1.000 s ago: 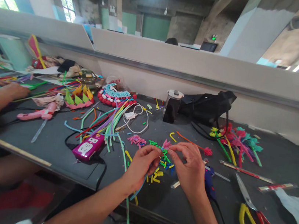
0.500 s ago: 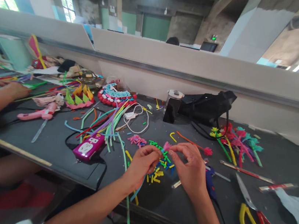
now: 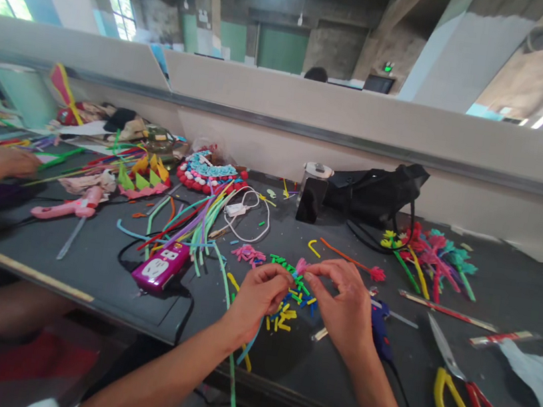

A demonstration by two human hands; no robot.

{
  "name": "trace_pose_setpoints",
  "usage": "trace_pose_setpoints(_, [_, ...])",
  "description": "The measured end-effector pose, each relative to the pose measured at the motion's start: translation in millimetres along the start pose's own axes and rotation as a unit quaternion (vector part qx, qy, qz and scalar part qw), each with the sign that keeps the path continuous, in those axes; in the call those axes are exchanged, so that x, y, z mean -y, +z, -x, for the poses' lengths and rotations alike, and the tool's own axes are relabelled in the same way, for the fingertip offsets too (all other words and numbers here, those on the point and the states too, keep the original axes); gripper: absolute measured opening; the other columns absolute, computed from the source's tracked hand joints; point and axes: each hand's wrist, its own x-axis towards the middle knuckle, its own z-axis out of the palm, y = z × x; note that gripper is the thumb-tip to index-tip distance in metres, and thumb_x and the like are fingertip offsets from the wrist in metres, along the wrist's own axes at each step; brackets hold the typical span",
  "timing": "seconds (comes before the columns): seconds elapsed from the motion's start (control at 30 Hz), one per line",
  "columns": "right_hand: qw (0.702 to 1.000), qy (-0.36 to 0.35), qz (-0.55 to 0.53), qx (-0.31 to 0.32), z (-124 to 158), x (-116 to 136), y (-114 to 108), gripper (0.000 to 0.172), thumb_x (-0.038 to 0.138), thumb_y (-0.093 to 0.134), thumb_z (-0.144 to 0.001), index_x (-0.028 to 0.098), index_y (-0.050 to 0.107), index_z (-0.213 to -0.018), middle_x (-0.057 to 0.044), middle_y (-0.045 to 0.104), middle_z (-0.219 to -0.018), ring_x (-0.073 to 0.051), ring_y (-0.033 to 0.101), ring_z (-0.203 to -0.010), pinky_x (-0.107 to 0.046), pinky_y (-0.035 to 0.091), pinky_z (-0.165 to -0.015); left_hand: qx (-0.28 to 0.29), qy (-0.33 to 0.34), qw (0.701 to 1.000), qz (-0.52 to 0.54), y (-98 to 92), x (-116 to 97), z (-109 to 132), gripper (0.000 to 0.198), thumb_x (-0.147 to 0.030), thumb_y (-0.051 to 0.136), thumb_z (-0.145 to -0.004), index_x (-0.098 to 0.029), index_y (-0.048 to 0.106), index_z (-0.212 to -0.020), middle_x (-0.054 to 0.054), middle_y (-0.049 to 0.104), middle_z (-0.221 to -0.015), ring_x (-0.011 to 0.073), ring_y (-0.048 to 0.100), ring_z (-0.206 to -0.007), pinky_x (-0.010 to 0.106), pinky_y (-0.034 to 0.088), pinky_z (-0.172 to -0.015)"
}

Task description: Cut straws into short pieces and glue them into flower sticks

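Observation:
My left hand point(image 3: 261, 296) is closed in a pinch on a light blue pipe cleaner point(image 3: 252, 342), whose tail hangs below the palm. At its upper end sits a small pink tuft point(image 3: 302, 266), between my two hands. My right hand point(image 3: 344, 303) pinches at the side of this tuft; its fingertips partly hide what they grip. Under the hands lie cut green pieces point(image 3: 278, 260), yellow pieces point(image 3: 286, 317) and some blue ones. A heap of pink pieces point(image 3: 249, 254) is just to the left. Beside my right hand rests a blue glue gun point(image 3: 381, 330).
Large scissors point(image 3: 454, 374) lie open at the right. Finished tufted stems point(image 3: 438, 257) are piled before a black bag point(image 3: 378, 195). A phone point(image 3: 311, 200) leans on a jar. Left are a purple box point(image 3: 161, 267), loose pipe cleaners, a pink glue gun point(image 3: 84, 205) and a co-worker's hand point(image 3: 4, 160).
My hands hold nearly the same pose at the pink tuft, with only a slight shift of the right fingers. The co-worker's hand at the left has moved a little further left.

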Motion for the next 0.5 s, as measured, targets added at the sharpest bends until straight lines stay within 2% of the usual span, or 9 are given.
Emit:
trace_pose_setpoints(0.17, [1.0, 0.002, -0.001, -0.028, 0, 6, -3, 0.011, 0.033, 0.065, -0.085, 0.024, 0.069, -0.091, -0.003, 0.068, -0.089, -0.02, 0.061, -0.087, -0.033, 0.048, -0.075, 0.014, -0.015, 1.0, 0.019, -1.2, 0, 0, 0.018, -0.032, 0.068, -0.07, -0.016, 0.06, -0.067, -0.008, 0.04, -0.045, 0.003, 0.028, -0.036, 0.019, 0.016, -0.037])
trace_pose_setpoints(0.23, [0.998, 0.006, -0.01, -0.061, 1, 8, -6, 0.014, 0.033, 0.065, -0.085, 0.023, 0.067, -0.096, -0.003, 0.068, -0.088, -0.018, 0.061, -0.082, -0.031, 0.048, -0.071, 0.038, -0.025, 0.998, 0.037, -2.3, 0, 0, 0.022, -0.036, 0.068, -0.073, -0.016, 0.06, -0.071, -0.007, 0.044, -0.049, 0.0028, 0.03, -0.036, 0.019, 0.018, -0.037])
trace_pose_setpoints(0.33, [0.995, 0.021, -0.014, -0.098, 2, 8, -10, 0.012, 0.031, 0.061, -0.088, 0.022, 0.067, -0.093, -0.001, 0.067, -0.083, -0.015, 0.059, -0.07, -0.029, 0.046, -0.065, 0.069, -0.029, 0.996, 0.054, -3.8, 1, 0, 0.027, -0.042, 0.066, -0.079, -0.015, 0.062, -0.078, -0.006, 0.048, -0.052, 0.0029, 0.035, -0.035, 0.019, 0.02, -0.037])
trace_pose_setpoints(0.5, [0.996, 0.028, -0.013, -0.089, 3, 7, -10, 0.012, 0.029, 0.059, -0.089, 0.022, 0.068, -0.087, 0.0, 0.067, -0.079, -0.014, 0.057, -0.066, -0.027, 0.046, -0.063, 0.089, -0.024, 0.994, 0.065, -3.3, 3, 0, 0.031, -0.045, 0.067, -0.08, -0.014, 0.062, -0.083, -0.004, 0.054, -0.053, 0.0048, 0.04, -0.034, 0.02, 0.025, -0.036])
